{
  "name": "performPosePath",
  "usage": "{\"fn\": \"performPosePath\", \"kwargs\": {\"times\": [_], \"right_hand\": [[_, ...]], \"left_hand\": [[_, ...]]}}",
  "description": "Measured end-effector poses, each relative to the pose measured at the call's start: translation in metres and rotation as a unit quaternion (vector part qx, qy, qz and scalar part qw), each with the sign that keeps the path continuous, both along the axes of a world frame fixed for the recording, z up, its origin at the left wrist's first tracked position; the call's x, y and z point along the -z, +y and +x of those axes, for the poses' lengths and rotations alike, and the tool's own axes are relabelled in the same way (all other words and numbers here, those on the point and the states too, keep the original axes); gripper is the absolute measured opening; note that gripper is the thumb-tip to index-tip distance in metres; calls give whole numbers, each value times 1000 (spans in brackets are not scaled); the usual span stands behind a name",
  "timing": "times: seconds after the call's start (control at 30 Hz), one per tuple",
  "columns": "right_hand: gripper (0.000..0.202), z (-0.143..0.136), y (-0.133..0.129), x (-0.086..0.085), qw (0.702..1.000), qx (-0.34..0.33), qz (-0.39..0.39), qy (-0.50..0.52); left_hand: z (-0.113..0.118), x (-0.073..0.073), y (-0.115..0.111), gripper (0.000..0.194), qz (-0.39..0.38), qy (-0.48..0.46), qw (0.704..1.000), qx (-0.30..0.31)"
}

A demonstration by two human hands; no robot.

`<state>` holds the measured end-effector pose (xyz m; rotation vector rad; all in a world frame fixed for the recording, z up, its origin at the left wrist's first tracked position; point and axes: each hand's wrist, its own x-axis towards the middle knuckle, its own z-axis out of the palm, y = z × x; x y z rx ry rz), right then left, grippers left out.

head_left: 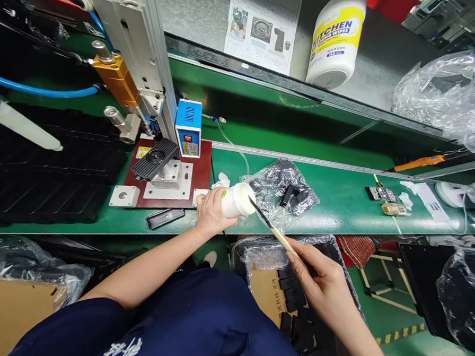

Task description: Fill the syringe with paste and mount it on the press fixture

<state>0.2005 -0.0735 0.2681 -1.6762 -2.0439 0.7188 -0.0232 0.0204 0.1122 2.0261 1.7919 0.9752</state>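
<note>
The left hand [211, 211] is wrapped around a white plastic jar [231, 202], held tilted above the near edge of the green workbench [350, 209] with its open mouth turned to the right. A small green sticker [224, 194] on the jar is too small to read. The right hand [324, 279], apart from the left, grips a brush [279, 237] by its pale handle between thumb and fingers; its dark tip is at the jar's mouth, but whether it touches the rim cannot be told.

Just beyond the jar, a clear plastic bag [307, 187] holds black round parts, with a small black piece [289, 195] on top. Left of the jar, a dark red base plate [203, 174] carries a metal fixture on which a black ribbed part [157, 158] with a round centre sits tilted. A shallow black tray-like piece [165, 218] lies in front. Behind the plate stands a blue box [189, 115] with a red switch and a yellow label whose print is illegible.

On the far shelf, a white canister [336, 40] reads "KITCHEN CLEANING WIPES" on yellow, right of a printed sheet [234, 37] with product photos and text too small to read. Far right lies an orange tool [420, 163]. Below the bench, cardboard [263, 288] beside black parts shows the characters "进科技-周转". White Chinese characters, partly folded away, mark the navy shirt [201, 328].
</note>
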Motion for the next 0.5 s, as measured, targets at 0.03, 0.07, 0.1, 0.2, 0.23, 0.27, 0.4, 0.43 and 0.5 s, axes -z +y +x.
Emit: {"fn": "performPosePath", "kwargs": {"times": [0.03,0.07,0.1,0.2,0.23,0.27,0.4,0.43,0.5], "right_hand": [[32,-1,-3,5,999,1,37,-20],[33,-1,-6,10,996,4,75,-44],[34,-2,-9,15,992,8,108,-69],[37,-4,-15,27,975,10,170,-140],[37,-5,-16,29,970,9,179,-161],[37,-5,-17,31,965,7,187,-183],[34,-8,-17,29,939,2,217,-267],[33,-9,-17,28,931,3,225,-288],[32,-11,-17,27,917,10,237,-322]], "left_hand": [[0,-4,2,76,-8,8,1000,-1],[1,-8,4,74,-17,17,1000,-1],[1,-13,7,73,-25,28,999,4],[3,-25,12,70,-38,62,997,25],[3,-29,13,70,-38,71,996,34],[4,-32,14,70,-37,78,995,40],[8,-39,15,66,-42,93,993,50],[10,-40,15,64,-45,96,993,50],[12,-42,15,62,-51,102,992,53]]}}
